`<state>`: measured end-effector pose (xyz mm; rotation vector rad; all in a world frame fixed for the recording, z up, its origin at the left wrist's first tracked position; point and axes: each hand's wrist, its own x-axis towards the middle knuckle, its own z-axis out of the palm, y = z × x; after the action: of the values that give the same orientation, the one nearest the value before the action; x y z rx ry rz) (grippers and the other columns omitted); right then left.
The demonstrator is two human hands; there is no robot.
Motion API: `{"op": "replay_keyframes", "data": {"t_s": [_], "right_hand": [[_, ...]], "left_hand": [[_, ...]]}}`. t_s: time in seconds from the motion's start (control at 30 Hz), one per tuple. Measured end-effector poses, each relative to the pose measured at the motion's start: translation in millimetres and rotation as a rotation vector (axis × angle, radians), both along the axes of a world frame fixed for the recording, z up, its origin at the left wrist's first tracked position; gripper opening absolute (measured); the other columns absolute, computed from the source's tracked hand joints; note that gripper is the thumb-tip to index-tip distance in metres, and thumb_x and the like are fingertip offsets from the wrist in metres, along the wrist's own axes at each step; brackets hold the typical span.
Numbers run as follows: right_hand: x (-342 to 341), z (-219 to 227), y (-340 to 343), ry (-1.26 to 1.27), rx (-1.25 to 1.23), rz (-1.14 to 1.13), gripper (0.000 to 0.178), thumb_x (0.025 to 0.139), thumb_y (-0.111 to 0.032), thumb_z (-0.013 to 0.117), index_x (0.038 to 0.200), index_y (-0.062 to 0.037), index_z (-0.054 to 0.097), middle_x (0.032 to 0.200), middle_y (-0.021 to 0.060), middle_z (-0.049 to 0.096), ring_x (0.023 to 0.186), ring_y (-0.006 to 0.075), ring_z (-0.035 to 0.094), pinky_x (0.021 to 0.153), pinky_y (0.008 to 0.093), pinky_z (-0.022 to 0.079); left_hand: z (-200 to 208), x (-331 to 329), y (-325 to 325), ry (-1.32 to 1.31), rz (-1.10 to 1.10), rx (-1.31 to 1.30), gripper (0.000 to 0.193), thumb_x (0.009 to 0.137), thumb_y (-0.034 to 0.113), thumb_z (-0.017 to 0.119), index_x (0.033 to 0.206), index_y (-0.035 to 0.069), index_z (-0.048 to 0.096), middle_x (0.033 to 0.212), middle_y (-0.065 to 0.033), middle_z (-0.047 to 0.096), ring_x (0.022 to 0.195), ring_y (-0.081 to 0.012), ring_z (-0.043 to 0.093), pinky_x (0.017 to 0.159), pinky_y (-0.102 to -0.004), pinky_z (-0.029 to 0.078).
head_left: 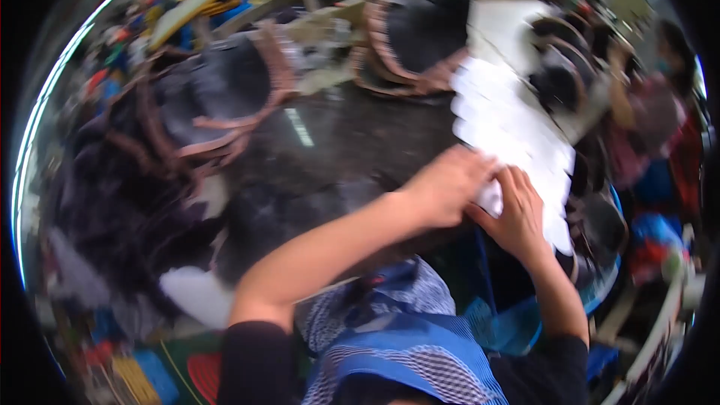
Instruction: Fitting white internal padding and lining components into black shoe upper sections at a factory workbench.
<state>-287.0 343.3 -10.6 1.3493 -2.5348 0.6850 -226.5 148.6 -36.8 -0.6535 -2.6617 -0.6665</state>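
Both my hands meet over the near-left edge of overlapping white scalloped-edged pieces (514,124) on the right part of the table. My left hand (454,184) reaches across from the left, its fingers bent onto a white piece (491,199). My right hand (517,214) curves around the same piece, thumb toward the left hand and fingers bent over it. Motion blur softens the fingertips, and the hands partly hide the piece.
Black curved pieces with brown-pink edging (424,30) lie at the table's far side, with a similar pile (217,94) at the left. More dark pieces (562,67) stand at the right. A co-worker (649,112) is beyond the right side. Below lies a blue bin (517,322).
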Motion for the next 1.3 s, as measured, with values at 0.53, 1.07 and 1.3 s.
{"op": "replay_keyframes", "data": {"t_s": [0.53, 1.07, 1.3], "right_hand": [[-63, 70, 103, 0.197, -0.804, -0.604, 0.027, 0.11, -0.023, 0.049, 0.114, -0.002, 0.066, 0.096, 0.0075, 0.066, 0.08, 0.0157, 0.062, 0.062, 0.0285, 0.05], [57, 9, -64, -1.459, 0.129, 0.514, 0.032, 0.107, -0.028, 0.056, 0.097, -0.0002, 0.067, 0.076, 0.0074, 0.068, 0.063, 0.0134, 0.069, 0.053, 0.0275, 0.059], [34, -17, -129, -1.145, 0.306, 0.305, 0.042, 0.107, -0.036, 0.058, 0.107, 0.0039, 0.071, 0.082, 0.0055, 0.068, 0.073, 0.0096, 0.065, 0.067, 0.0264, 0.054]], "left_hand": [[-37, 6, 15, -0.021, 0.125, 0.096, 0.068, 0.09, 0.043, 0.072, 0.134, -0.005, 0.052, 0.142, -0.0237, 0.048, 0.138, -0.0376, 0.046, 0.12, -0.0629, 0.027], [45, 241, -42, -0.711, 0.581, 1.094, 0.028, 0.104, 0.03, 0.064, 0.091, 0.004, 0.06, 0.073, -0.0067, 0.068, 0.055, -0.0115, 0.066, 0.049, -0.0257, 0.051], [2, 208, -92, -0.799, 0.798, 1.045, 0.032, 0.105, 0.031, 0.062, 0.096, 0.001, 0.066, 0.076, -0.0026, 0.066, 0.057, -0.0069, 0.062, 0.051, -0.0215, 0.047]]}}
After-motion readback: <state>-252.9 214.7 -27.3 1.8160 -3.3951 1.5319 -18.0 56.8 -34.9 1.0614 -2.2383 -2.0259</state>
